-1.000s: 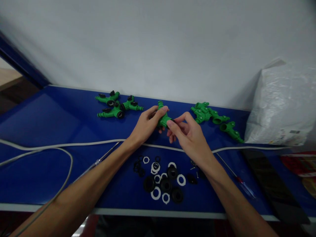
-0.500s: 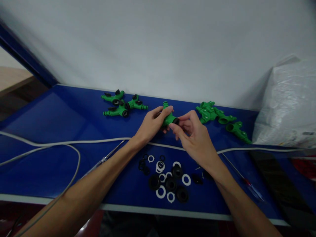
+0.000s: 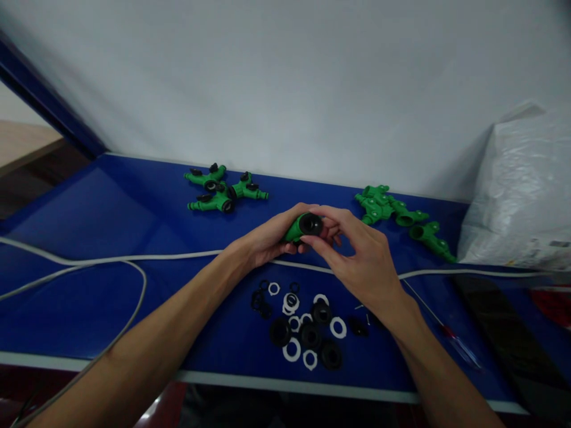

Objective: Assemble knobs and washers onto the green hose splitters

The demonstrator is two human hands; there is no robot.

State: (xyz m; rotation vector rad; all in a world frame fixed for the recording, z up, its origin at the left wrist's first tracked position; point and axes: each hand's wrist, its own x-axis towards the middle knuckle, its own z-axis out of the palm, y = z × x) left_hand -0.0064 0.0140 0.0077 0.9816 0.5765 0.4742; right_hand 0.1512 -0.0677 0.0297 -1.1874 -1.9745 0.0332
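My left hand (image 3: pixel 276 238) is closed around a green plastic hose splitter (image 3: pixel 293 230), whose branches are mostly hidden in the palm. A black collar (image 3: pixel 311 224) sits on its wide end, the opening turned toward me. Thumb and fingers of my right hand (image 3: pixel 357 252) pinch that collar from the right. Below the hands, several white notched rings (image 3: pixel 338 327), black collars (image 3: pixel 279 331) and small black O-rings (image 3: pixel 259 299) lie loose on the blue table. Tiny screws (image 3: pixel 368 319) and a black part (image 3: pixel 357 326) lie right of them.
Green splitters with black levers (image 3: pixel 212 201) stand back left; bare green bodies (image 3: pixel 375 205) lie back right. A white cable (image 3: pixel 169 257) crosses the table (image 3: pixel 134 208). Right are a screwdriver (image 3: pixel 448 333), a dark flat slab (image 3: pixel 499 333) and a plastic-wrapped package (image 3: pixel 517 196).
The splitter has turned in my left hand: its collar end now faces me and its branch no longer points up. My right hand has stayed at the collar.
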